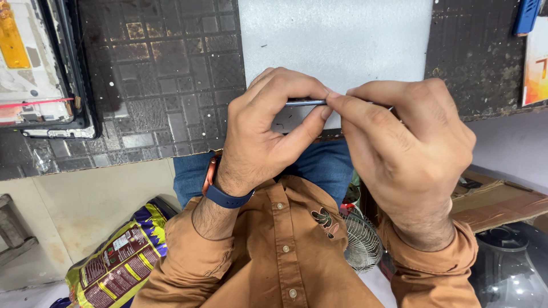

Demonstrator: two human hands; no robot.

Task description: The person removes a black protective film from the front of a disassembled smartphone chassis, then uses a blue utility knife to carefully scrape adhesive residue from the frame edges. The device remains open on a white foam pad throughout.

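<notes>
We hold a thin flat device (305, 102) edge-on between both hands, just above the near edge of the counter (160, 85). Our left hand (268, 122) curls over it, fingers (288, 85) and thumb pinching its edge. Our right hand (405, 142) arches beside, fingertips clenched on the same edge, wrists bent inward.

Mostly hidden: thin flat device (305, 102), seen edge-on between left hand (268, 125) and right hand (399, 154), only a sliver of rim showing. Cut off by the picture's edges: opened device (40, 68) top left, blue tool (526, 16) top right, glass jar (508, 268) bottom right.
</notes>
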